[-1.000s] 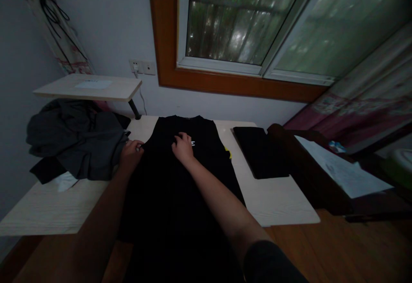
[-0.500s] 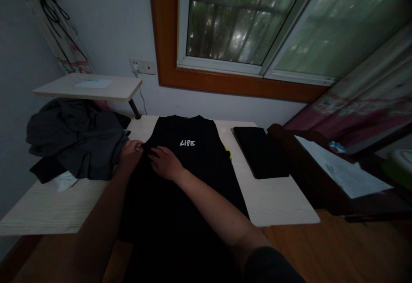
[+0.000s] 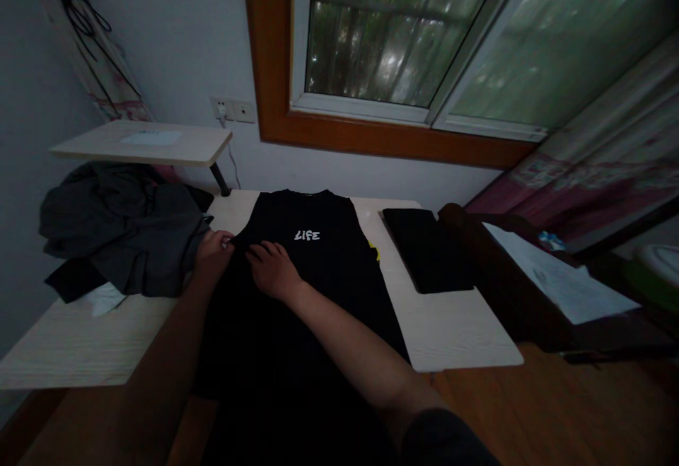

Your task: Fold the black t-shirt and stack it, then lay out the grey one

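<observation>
Rumpled grey garment (image 3: pixel 127 233) on the counter (image 3: pixel 456 331), left hand (image 3: pixel 213 252) pinching the edge of a black shirt (image 3: pixel 329 282) laid flat across the counter, right hand (image 3: pixel 274 272) resting on the shirt, fingers loosely spread, flat black item (image 3: pixel 429 250) farther right.

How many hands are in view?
2. The left hand is at the edge of the black garment; the right hand is over it, below and left of its white print in the picture. No others show.
</observation>
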Tool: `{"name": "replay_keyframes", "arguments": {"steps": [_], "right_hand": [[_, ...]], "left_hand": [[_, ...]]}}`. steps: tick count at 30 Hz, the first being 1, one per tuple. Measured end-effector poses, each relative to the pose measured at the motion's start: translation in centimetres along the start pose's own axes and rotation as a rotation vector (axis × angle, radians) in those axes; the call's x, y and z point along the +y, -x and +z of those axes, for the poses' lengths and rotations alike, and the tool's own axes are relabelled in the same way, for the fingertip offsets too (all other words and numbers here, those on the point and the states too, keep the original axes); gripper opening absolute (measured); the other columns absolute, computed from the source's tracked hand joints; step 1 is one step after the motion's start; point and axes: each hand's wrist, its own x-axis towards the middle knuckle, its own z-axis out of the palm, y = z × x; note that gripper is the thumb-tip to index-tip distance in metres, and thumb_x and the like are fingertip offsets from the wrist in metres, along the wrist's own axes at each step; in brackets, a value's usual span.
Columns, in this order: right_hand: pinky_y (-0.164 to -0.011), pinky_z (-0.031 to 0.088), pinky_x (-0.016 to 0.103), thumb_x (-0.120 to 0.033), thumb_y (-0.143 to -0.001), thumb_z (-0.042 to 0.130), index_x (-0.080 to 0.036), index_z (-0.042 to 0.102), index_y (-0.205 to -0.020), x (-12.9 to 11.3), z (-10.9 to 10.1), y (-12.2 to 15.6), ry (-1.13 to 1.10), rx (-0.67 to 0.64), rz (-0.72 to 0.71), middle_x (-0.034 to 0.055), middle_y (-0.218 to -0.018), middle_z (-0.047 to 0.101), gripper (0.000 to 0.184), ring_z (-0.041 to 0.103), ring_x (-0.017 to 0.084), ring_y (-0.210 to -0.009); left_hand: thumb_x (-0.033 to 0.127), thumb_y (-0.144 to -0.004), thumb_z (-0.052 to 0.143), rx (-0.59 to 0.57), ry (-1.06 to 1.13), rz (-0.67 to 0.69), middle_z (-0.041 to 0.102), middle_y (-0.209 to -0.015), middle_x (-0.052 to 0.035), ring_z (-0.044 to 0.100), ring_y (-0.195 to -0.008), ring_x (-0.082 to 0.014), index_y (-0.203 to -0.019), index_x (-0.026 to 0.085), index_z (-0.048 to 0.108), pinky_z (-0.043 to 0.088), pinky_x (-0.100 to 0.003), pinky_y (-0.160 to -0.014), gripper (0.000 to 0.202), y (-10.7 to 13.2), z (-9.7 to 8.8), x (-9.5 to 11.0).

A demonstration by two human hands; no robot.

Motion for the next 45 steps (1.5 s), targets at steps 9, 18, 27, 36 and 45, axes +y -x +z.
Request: {"name": "replay_keyframes", "arguments": {"steps": [9,18,27,36,45], "right_hand": [[-0.122,0.028,0.05,-0.019,-0.103,0.042,-0.02,0.057,-0.14,0.0,-0.2,0.0,-0.006,-0.008,-0.007,0.0084,-0.148,0.057,0.04,0.042,0.026,-0.141],[-0.124,0.025,0.049,-0.033,-0.104,0.051,-0.023,0.056,-0.142,0.5,-0.1,0.1,-0.086,-0.03,-0.01,0.0078,-0.149,0.056,0.04,0.042,0.022,-0.142],[-0.125,0.025,0.046,-0.031,-0.103,0.053,-0.026,0.055,-0.145,2.4,-0.9,1.4,-0.143,-0.062,-0.089,0.0063,-0.154,0.052,0.042,0.041,0.02,-0.146],[-0.121,0.036,0.038,-0.033,-0.106,0.046,-0.021,0.06,-0.143,9.4,-4.5,4.0,-0.208,0.055,0.126,0.0086,-0.148,0.058,0.042,0.052,0.019,-0.138],[-0.125,0.029,0.04,-0.03,-0.105,0.04,-0.01,0.05,-0.15,18.9,-6.6,7.2,0.045,0.083,0.469,0.0148,-0.158,0.045,0.051,0.039,0.023,-0.149]], "left_hand": [[0.023,-0.074,0.055,0.008,0.011,-0.028,0.061,-0.097,-0.006,0.062,-0.085,-0.0217,-0.095,0.021,0.068,0.051,-0.035,-0.087,0.025,0.0,0.0,0.2],[0.021,-0.074,0.055,0.025,0.013,0.013,0.061,-0.095,-0.0063,0.061,-0.086,-0.0226,-0.095,0.021,0.068,0.051,-0.037,-0.088,0.024,0.1,0.0,0.0],[0.02,-0.075,0.055,0.01,-0.012,-0.036,0.062,-0.098,-0.0066,0.061,-0.084,-0.0226,-0.096,0.022,0.069,0.051,-0.036,-0.087,0.025,0.1,-0.2,0.2],[0.022,-0.078,0.052,-0.006,-0.044,0.039,0.061,-0.095,-0.0085,0.06,-0.093,-0.0261,-0.109,0.021,0.075,0.047,-0.04,-0.099,0.039,0.1,-0.1,-0.2],[0.017,-0.081,0.048,-0.043,-0.07,0.174,0.064,-0.128,-0.0067,0.056,-0.122,-0.0275,-0.116,0.029,0.075,0.038,-0.045,-0.113,0.045,0.3,-0.5,0.1]]}}
